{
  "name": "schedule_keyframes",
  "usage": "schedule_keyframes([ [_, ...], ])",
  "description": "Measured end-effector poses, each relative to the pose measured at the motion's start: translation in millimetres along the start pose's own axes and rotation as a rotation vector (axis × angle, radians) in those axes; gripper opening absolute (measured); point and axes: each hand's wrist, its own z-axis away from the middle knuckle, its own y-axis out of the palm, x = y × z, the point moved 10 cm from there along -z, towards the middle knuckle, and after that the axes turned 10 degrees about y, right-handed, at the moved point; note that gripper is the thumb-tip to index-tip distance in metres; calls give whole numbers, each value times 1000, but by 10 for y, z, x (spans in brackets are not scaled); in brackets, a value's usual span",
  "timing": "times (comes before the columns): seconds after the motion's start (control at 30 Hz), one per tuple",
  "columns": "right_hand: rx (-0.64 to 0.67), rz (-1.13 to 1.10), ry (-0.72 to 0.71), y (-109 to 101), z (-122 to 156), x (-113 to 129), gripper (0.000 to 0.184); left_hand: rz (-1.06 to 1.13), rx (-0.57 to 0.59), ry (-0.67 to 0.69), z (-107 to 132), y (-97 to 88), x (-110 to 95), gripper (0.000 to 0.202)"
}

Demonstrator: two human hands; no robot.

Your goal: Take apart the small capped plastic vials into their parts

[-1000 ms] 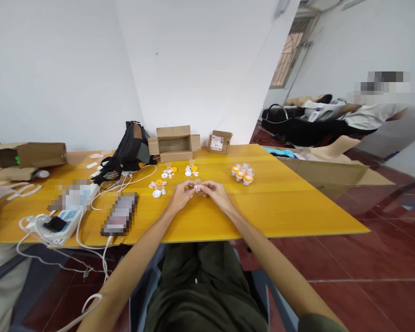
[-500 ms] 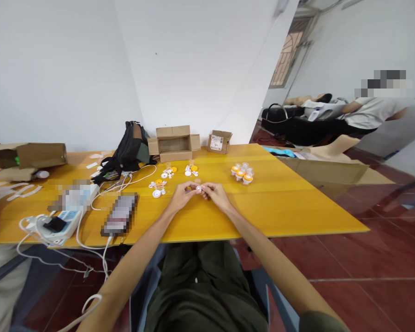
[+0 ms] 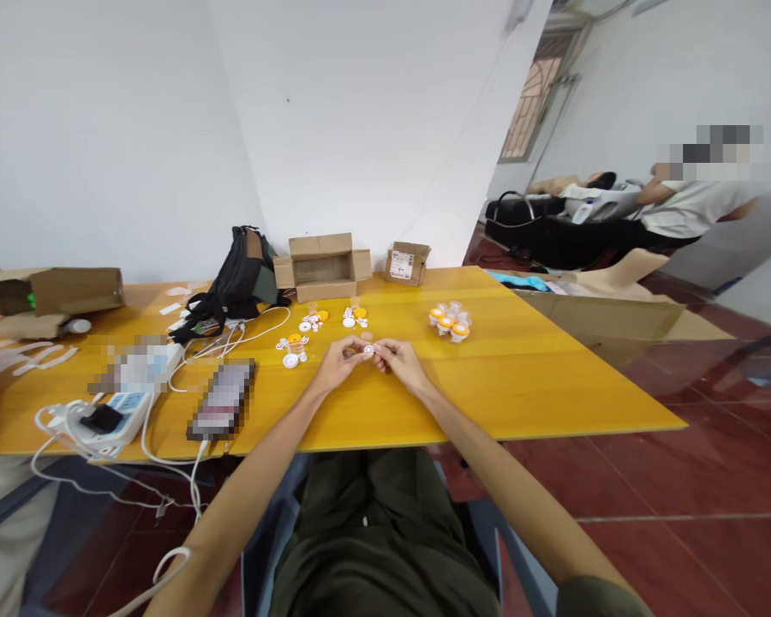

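Both my hands meet over the middle of the yellow table [image 3: 527, 386]. My left hand [image 3: 335, 365] and my right hand [image 3: 402, 363] pinch a small white dotted piece [image 3: 368, 350] between their fingertips. Just beyond them lie loose white and orange small parts [image 3: 305, 330], with another little cluster [image 3: 355, 318] behind. To the right stands a bunch of clear capsules with orange caps [image 3: 451, 321].
An open cardboard box [image 3: 322, 266], a smaller box [image 3: 409, 262] and a black backpack [image 3: 241, 281] stand along the far edge. A phone [image 3: 222, 399], a power strip [image 3: 106, 416] and white cables lie at the left. Another person sits at the far right.
The hands stay together on the small piece; only the fingers have shifted slightly.
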Motion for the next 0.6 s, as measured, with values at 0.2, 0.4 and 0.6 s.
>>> schedule_keyframes([
  [0.2,11,-34,14,-3,12,-5,41,30,-10,3,-5,-11,46,17],
  [0.4,3,-62,31,-18,30,29,42,-33,-46,9,-19,-68,82,12],
  [0.6,-203,87,-82,-208,19,87,33,-270,-102,68,-27,-157,10,6],
])
